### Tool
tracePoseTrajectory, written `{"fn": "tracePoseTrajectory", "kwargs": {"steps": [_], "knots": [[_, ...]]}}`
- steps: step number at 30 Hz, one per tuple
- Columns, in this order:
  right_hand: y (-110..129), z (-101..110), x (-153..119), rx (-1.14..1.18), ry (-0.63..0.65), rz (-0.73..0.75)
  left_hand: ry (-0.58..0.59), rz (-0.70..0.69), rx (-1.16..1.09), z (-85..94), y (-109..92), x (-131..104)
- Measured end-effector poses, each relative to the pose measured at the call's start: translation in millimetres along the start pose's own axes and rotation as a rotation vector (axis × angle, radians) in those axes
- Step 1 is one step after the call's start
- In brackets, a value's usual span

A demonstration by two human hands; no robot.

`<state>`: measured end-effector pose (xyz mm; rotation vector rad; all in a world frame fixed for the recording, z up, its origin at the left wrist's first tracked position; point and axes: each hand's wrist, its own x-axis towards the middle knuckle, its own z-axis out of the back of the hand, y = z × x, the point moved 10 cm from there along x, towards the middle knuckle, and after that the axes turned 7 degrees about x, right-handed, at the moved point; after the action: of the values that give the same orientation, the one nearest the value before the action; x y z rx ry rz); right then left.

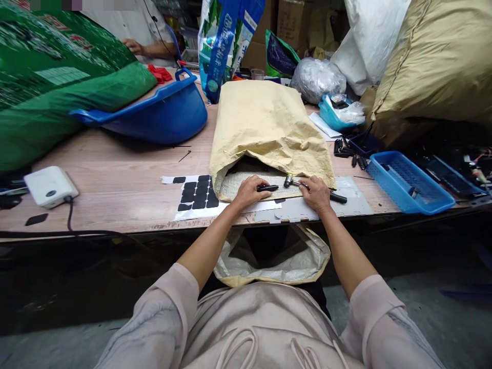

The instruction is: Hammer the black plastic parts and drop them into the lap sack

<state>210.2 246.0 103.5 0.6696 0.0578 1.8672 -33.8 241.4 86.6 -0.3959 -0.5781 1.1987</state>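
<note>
My left hand (pixel 250 190) is closed on a small black elongated part (pixel 268 188) at the mouth of a yellow woven sack (pixel 265 118). My right hand (pixel 315 192) grips a small hammer (pixel 288 180); its metal head points toward the left hand, and its black handle end sticks out to the right. The sack lies on its side on the table, its mouth facing me, with dark contents mostly in shadow. Under the hands are a grey board (pixel 353 197) and a white sheet with black stickers (pixel 200 192). Below the table edge a second sack (pixel 272 274) hangs open, white inside.
A blue basin (pixel 165 115) and a green sack (pixel 57 87) stand at left, near a white box with a cable (pixel 50 187). At right are a blue basket (pixel 411 182), loose black parts (pixel 346 149) and a teal bowl (pixel 338 118). Another person's hand (pixel 134 47) shows behind.
</note>
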Motion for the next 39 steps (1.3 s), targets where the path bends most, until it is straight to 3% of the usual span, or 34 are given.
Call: {"fn": "tracePoseTrajectory", "kwargs": {"steps": [13, 18, 31, 35, 39], "knots": [[10, 6, 0, -0.042, 0.008, 0.08, 0.036, 0.075, -0.046, -0.6, 2, 1], [33, 16, -4, 0.005, -0.03, 0.111, 0.036, 0.058, -0.04, -0.8, -2, 0], [90, 18, -8, 0.123, -0.011, 0.138, 0.006, 0.061, -0.048, -0.3, -2, 1], [91, 7, -9, 0.056, 0.061, 0.14, 0.004, 0.056, -0.048, -0.2, -2, 1], [83, 16, -8, 0.079, -0.013, 0.105, -0.007, 0.053, -0.069, 0.3, -3, 1]]}}
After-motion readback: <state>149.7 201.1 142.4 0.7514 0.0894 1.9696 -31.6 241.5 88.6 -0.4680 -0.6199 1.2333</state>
